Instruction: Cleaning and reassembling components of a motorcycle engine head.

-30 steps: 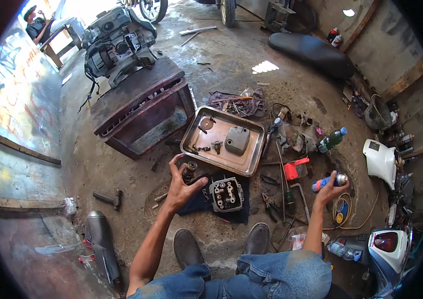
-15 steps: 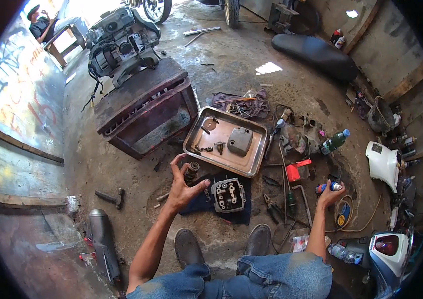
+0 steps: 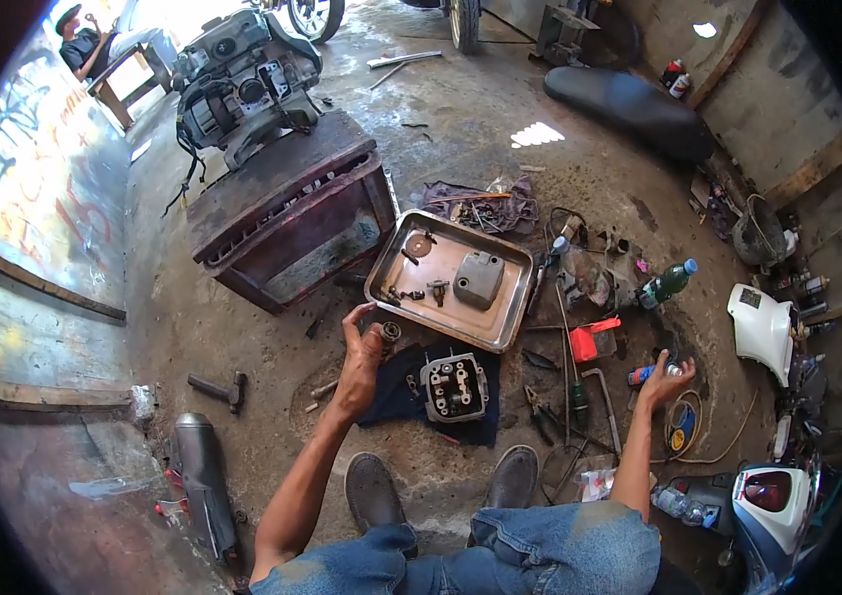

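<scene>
My left hand [image 3: 358, 369] is closed round a short cylindrical metal part [image 3: 391, 331], whose round end shows beside the thumb. It is just off the near left corner of a metal tray [image 3: 373, 296]. To its right, an engine cylinder head [image 3: 455, 388] lies on a dark blue cloth [image 3: 391, 402]. Out on the right, my right hand [image 3: 657, 385] holds a small blue and red spray can [image 3: 641, 376] lying sideways, its pale end by the fingertips. Inside the tray are a grey metal cover [image 3: 479, 280], a round disc [image 3: 419, 245] and several small parts.
An engine [image 3: 247, 89] rests on a dark wooden crate [image 3: 287, 228] at the far left. Pliers [image 3: 542, 415], a red box [image 3: 595, 341] and a green bottle [image 3: 667, 283] lie or stand right of the tray. A hammer [image 3: 220, 391] is at left. Someone sits far back left.
My left thumb has drawn in toward the fingers, and the cylindrical part has tipped so that its end shows. My right hand has turned, with its fingers less wrapped over the spray can.
</scene>
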`<control>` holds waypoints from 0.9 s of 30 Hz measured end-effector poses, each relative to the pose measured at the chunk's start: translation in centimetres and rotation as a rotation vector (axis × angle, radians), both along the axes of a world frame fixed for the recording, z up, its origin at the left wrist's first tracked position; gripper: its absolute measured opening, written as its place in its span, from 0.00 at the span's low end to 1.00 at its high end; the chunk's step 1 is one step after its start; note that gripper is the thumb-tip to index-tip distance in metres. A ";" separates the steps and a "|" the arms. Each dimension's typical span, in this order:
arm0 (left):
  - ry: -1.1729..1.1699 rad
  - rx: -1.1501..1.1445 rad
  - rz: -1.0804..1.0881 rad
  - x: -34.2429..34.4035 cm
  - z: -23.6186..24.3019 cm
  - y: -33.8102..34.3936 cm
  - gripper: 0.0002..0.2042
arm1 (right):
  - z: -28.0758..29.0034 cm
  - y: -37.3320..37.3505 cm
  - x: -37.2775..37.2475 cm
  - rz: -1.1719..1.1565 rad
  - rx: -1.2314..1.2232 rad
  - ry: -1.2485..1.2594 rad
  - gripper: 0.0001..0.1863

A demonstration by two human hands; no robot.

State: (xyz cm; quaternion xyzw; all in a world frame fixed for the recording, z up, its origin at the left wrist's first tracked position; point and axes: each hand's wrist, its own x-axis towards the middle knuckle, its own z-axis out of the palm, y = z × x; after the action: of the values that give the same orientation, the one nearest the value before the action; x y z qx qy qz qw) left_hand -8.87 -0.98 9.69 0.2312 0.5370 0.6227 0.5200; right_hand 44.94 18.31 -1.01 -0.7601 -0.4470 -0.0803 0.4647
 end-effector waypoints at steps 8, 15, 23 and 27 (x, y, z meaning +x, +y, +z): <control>0.646 0.143 -0.101 0.6 -0.9 -0.2 0.41 | 8.1 -2.2 -6.6 0.077 0.237 -0.271 0.28; 0.286 0.054 -0.189 0.1 -1.8 0.5 0.26 | 12.6 -6.4 -19.5 0.758 -0.137 0.427 0.14; -0.358 0.220 0.066 4.8 -1.3 1.7 0.21 | 10.3 -12.6 -31.8 1.469 -0.558 0.506 0.29; -0.466 0.234 0.041 6.6 -0.8 0.6 0.16 | 10.7 -12.9 -33.9 1.438 -0.489 0.489 0.28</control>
State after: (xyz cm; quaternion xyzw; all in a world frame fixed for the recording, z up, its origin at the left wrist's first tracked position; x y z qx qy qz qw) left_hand -2.27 -0.39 8.86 0.1293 0.3317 0.7274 0.5867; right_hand 11.03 5.44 9.64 -0.3619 -0.7183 0.5084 0.3075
